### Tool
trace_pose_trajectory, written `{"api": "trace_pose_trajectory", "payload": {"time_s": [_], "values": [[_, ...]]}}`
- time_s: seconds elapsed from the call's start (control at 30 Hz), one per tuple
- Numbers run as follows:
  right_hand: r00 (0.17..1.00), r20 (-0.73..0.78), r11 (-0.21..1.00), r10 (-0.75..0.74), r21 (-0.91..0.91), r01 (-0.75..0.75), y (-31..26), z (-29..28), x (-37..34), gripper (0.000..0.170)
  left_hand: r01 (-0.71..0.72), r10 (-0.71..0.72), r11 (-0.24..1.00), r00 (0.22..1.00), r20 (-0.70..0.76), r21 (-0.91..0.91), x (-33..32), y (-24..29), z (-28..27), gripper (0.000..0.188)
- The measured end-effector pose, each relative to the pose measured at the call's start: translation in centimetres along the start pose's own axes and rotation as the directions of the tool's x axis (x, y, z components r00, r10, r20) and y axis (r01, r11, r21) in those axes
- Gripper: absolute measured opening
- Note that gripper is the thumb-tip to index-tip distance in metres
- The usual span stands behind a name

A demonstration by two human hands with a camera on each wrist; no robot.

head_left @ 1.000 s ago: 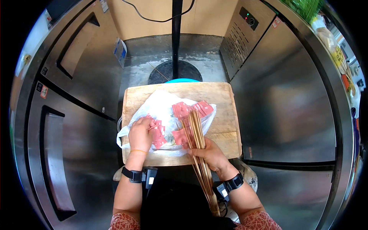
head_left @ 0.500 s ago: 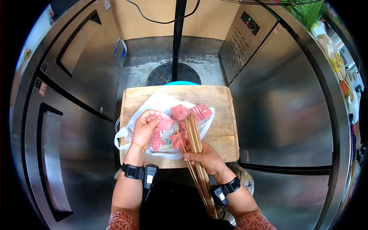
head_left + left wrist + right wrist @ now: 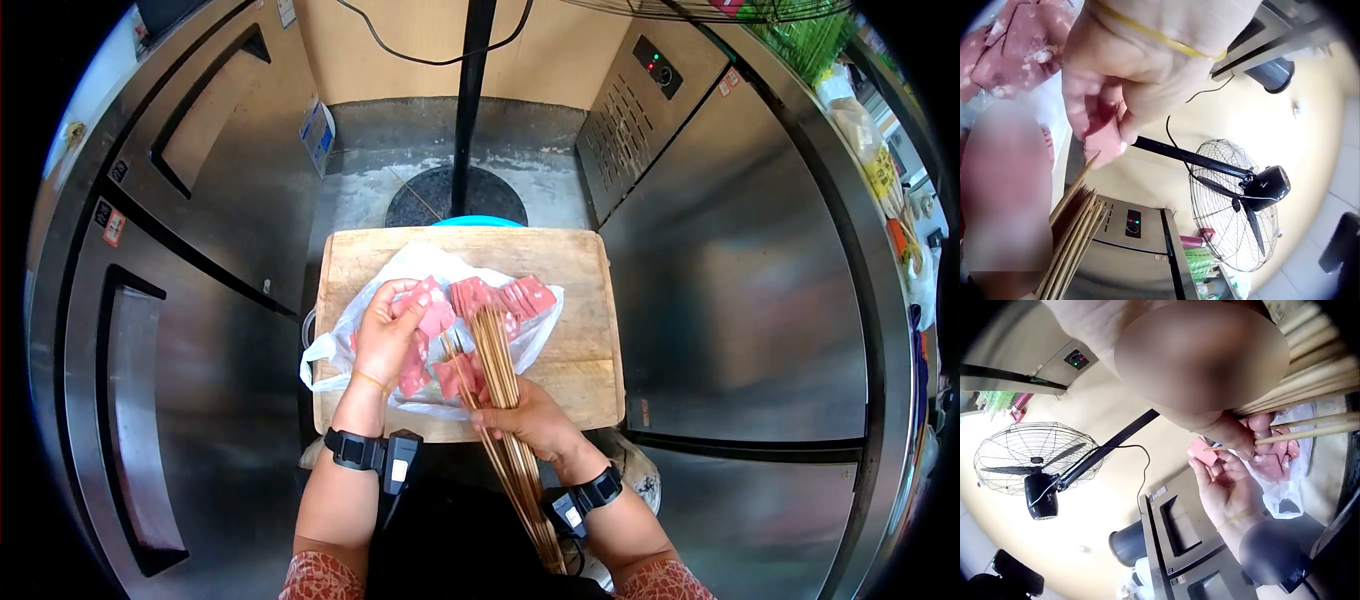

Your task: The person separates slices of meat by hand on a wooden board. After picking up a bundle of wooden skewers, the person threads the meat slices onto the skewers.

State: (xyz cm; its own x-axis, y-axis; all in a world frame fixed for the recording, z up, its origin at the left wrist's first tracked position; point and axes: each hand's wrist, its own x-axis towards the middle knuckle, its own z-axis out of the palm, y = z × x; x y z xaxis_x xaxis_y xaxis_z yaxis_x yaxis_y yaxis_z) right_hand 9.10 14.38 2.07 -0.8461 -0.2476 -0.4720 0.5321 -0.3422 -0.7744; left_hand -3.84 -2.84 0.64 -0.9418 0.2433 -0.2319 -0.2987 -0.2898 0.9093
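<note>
Between thumb and fingers, my left hand (image 3: 378, 335) pinches a thin pink meat slice (image 3: 436, 314) flecked with white. My right hand (image 3: 545, 420) grips a thick bundle of bamboo skewers (image 3: 497, 365), points away from me. One skewer (image 3: 1079, 181) sticks out apart from the bundle, its tip right at the held slice in both wrist views. Under the hands, a white plastic bag (image 3: 432, 262) lies spread on a wooden cutting board (image 3: 585, 330). More pink slices (image 3: 525, 295) lie on the bag in small stacks, partly hidden by the skewers and left hand.
Steel refrigerator doors stand close on the left (image 3: 225, 380) and right (image 3: 740, 300). Behind the board are a blue rim (image 3: 478, 221) and a black pole (image 3: 466, 130) on a round base. A caged fan (image 3: 1038, 459) tops the pole.
My left hand has lifted a slice off the pile and brought it toward the skewer points. The right hand still grips the bundle, its points now tilted slightly left.
</note>
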Motion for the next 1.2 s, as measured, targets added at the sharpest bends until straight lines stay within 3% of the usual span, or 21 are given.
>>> {"api": "trace_pose_trajectory", "payload": {"time_s": [0.1,0.2,0.33,0.53,0.63,0.73,0.9,1.0,1.2], "values": [[0.998,-0.027,0.998,-0.06,0.007,0.06,0.0,0.3,0.0,0.02,-0.009,0.009,1.0,0.999,0.044,-0.003,-0.3,0.2,0.2,0.017],[1.0,-0.013,1.0,-0.011,0.024,0.011,0.3,0.0,0.2,0.062,0.006,-0.007,1.0,0.997,0.074,0.016,-0.6,0.7,0.3,0.018],[1.0,-0.001,0.999,0.006,0.032,-0.006,0.6,-0.2,0.4,0.061,-0.021,0.017,0.998,0.998,0.064,0.058,-0.5,0.3,-0.2,0.016],[1.0,-0.026,1.0,0.01,0.028,-0.009,0.3,0.0,0.3,0.059,-0.059,0.01,0.953,0.986,0.164,0.297,-0.6,0.3,-0.8,0.02],[0.999,-0.034,1.0,0.009,-0.001,-0.009,0.1,0.2,0.3,0.061,-0.171,0.132,0.917,0.983,0.13,0.361,-0.9,0.1,0.0,0.022],[1.0,-0.025,1.0,0.0,-0.022,-0.001,0.0,0.3,0.3,0.062,-0.212,0.221,0.927,0.975,0.006,0.31,-0.8,-0.2,0.4,0.026],[1.0,0.007,0.999,-0.025,-0.026,0.025,0.1,0.1,0.2,0.06,-0.128,0.125,0.958,0.992,0.031,0.256,-0.9,0.3,0.1,0.03],[0.999,0.01,0.998,-0.045,-0.045,0.045,-0.4,0.4,-0.1,0.038,-0.069,0.058,0.98,0.996,0.064,0.189,-0.8,0.1,0.0,0.026],[1.0,-0.01,0.997,-0.023,-0.078,0.023,-0.2,0.3,-0.1,0.042,0.126,-0.144,0.978,0.985,0.099,0.166,-1.3,1.2,-0.1,0.018]]}}
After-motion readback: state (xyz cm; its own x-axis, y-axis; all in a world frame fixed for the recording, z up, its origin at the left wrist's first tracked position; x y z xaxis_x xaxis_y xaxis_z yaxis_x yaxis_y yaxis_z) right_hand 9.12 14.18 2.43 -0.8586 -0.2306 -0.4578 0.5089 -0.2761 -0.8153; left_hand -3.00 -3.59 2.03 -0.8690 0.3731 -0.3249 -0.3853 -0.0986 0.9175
